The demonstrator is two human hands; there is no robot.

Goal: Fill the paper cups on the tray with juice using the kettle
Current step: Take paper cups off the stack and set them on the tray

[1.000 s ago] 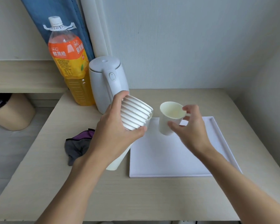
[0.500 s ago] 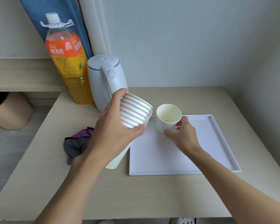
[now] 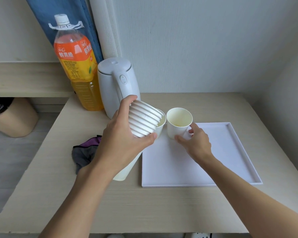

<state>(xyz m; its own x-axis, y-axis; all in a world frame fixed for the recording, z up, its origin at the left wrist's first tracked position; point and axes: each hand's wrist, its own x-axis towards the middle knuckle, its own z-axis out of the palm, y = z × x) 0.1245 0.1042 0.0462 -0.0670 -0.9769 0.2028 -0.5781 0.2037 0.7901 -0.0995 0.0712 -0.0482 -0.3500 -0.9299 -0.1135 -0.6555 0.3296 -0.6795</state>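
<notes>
Your right hand pinches a paper cup at the far-left corner of the tray; your left hand grips the cup stack beside it. With the kettle untouched behind the tray, pouring likely remains.

Both bare forearms reach over the tabletop's near edge; left hand grips the cup stack, right hand pinches a single cup low.

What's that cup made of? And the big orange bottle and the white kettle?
The cup looks like thin paper, matte white with a rolled rim. The bottle looks like clear plastic: see-through below its label, with ridged sides. The kettle is probably smooth plastic with a soft sheen.
</notes>
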